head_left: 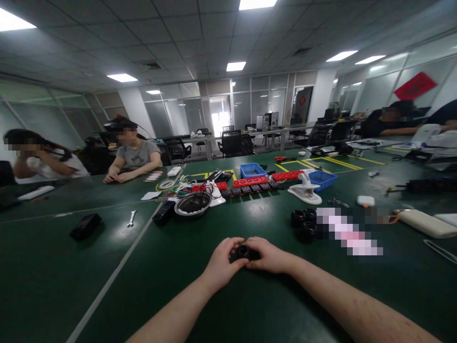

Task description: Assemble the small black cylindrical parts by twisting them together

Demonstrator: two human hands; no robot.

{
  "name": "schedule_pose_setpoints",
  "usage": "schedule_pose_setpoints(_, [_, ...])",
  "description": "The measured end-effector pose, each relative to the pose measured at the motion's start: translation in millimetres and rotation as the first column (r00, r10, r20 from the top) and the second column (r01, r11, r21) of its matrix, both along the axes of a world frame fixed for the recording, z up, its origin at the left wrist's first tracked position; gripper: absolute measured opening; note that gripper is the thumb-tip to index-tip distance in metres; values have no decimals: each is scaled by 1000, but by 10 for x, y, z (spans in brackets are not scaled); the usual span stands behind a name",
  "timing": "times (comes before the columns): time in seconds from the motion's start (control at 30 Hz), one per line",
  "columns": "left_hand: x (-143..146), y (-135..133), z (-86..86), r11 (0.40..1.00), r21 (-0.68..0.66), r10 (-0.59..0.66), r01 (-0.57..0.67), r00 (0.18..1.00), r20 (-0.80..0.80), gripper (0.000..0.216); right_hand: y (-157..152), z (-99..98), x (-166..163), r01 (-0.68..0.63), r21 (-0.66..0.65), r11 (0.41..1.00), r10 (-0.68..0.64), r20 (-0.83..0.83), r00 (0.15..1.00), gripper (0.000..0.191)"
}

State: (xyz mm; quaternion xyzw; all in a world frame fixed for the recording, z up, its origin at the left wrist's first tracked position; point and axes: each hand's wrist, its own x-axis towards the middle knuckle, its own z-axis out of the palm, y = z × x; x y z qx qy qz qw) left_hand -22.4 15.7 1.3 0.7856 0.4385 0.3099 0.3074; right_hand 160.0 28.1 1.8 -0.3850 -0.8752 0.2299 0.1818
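Observation:
Close in front of me on the green table, my left hand (224,262) and my right hand (267,255) meet around a small black round part with a hole in its middle (243,251). The left fingers and thumb curl about its left side. My right hand grips it from the other side, fingertips close to the left thumb. Its lower part is hidden by the hands, so I cannot tell whether it touches the tabletop. To the right stand several similar black round parts (307,231), grouped together beside a blurred-out patch.
Farther up the table (193,300) are a round fan-like grille (193,205), red strips (250,181), blue bins (252,170) and a white clamp (305,189). A wrench (132,218) and black box (85,226) lie left, a power bank (426,223) right. Other people sit across and at right.

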Motion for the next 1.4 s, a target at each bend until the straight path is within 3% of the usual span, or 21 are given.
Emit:
schedule_pose_setpoints(0.13, [27,-14,6,1000,16,-3,4,1000,-27,30,8,-31,-42,104,1,995,-104,37,994,29])
schedule_pose_setpoints(0.23, [61,-45,6,996,62,61,-58,997,-50,28,-57,-39,-123,211,113,971,-225,131,966,32])
schedule_pose_setpoints(0.37, [84,-72,1,991,89,106,-101,992,-60,27,-148,-17,-175,231,232,945,-279,199,940,39])
schedule_pose_setpoints(0.5, [49,-59,25,997,73,40,-37,998,-46,28,-124,32,-98,143,126,982,-157,112,981,43])
schedule_pose_setpoints(0.67, [9,-46,77,996,67,-61,63,998,-29,31,16,63,46,-77,-97,992,77,-6,997,23])
schedule_pose_setpoints(0.77, [26,-61,83,998,56,-37,39,999,-36,28,26,19,41,1,-115,993,-4,-33,999,19])
schedule_pose_setpoints(0.93, [75,-91,42,993,59,106,-101,990,-94,25,-75,-55,-110,221,81,972,-228,92,969,26])
schedule_pose_setpoints(1.1, [87,-111,29,988,90,135,-127,987,-87,25,-172,-27,-181,256,255,932,-297,137,945,35])
schedule_pose_setpoints(1.2, [51,-99,57,994,102,57,-48,995,-78,29,-158,5,-129,196,176,965,-207,46,977,45])
schedule_pose_setpoints(1.3, [3,-65,87,996,88,-16,23,997,-79,30,-87,15,-43,90,18,996,-90,9,996,32])
schedule_pose_setpoints(1.4, [-21,-36,99,995,78,-58,64,995,-78,30,-23,3,7,57,-58,997,-58,-13,998,24])
